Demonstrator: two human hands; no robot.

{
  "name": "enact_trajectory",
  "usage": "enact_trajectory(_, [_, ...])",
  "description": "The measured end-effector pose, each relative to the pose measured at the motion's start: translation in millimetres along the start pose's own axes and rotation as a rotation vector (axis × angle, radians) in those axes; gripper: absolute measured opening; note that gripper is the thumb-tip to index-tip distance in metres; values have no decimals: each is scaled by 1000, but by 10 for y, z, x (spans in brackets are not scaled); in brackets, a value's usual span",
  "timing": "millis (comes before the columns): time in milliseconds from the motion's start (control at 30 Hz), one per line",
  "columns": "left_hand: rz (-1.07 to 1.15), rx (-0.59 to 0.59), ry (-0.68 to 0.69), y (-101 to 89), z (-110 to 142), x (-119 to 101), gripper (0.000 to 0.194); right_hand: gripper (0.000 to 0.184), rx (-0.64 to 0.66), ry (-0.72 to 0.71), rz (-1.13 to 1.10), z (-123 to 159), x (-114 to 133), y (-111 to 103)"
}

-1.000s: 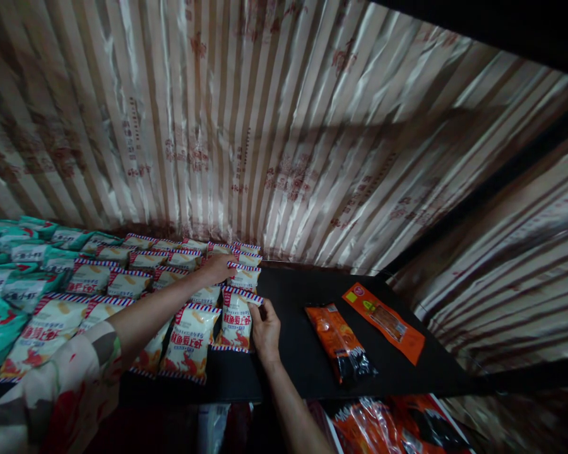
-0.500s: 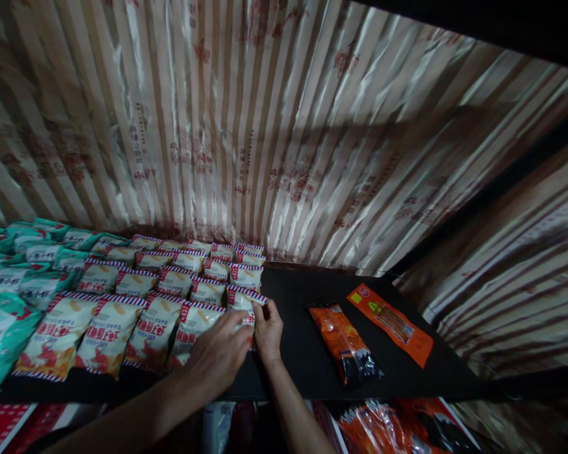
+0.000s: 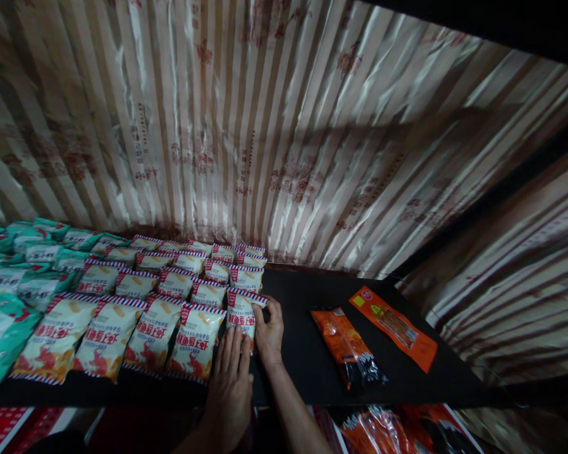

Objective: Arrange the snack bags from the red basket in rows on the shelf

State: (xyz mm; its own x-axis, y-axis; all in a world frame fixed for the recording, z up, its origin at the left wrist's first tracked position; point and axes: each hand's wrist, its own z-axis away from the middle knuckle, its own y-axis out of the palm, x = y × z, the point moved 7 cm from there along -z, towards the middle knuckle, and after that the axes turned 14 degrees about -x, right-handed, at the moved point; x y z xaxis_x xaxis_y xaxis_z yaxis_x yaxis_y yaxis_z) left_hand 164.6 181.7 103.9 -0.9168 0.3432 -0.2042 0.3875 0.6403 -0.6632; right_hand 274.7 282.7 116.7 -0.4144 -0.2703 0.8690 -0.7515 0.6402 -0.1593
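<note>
At the right front of a block of white snack bags, one snack bag with a red-and-blue striped top edge leans upright on the black shelf. My right hand grips its right edge, the thumb on the front and the fingers around the side. Flat against the lower front of the same bag lie the stretched fingers of my left hand. A neighbouring snack bag stands just left of my left hand.
Green snack bags fill the shelf's left end. An orange-and-black packet and a flat orange packet lie to the right. Striped sheeting hangs behind. Below the front edge are more orange packets.
My left hand has come down and to the right, from across the bags to the lower front of the end bag. My right hand keeps its place at that bag's edge.
</note>
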Motion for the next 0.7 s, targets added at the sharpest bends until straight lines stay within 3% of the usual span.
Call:
enact_trajectory(233, [-42, -89, -155, 121, -51, 53, 62, 23, 33, 81, -48, 33, -38, 24])
enact_trajectory(433, [-14, -104, -142, 151, -38, 84, 68, 47, 1, 223, -126, -114, -153, 40])
enact_trajectory(600, [-1, -104, -191, 185, -76, 92, 68, 60, 58, 321, -183, -355, -325, 250])
enact_trajectory(700, [25, -102, -205, 223, -135, 74, 69, 60, 131, 310, -234, -383, -346, 378])
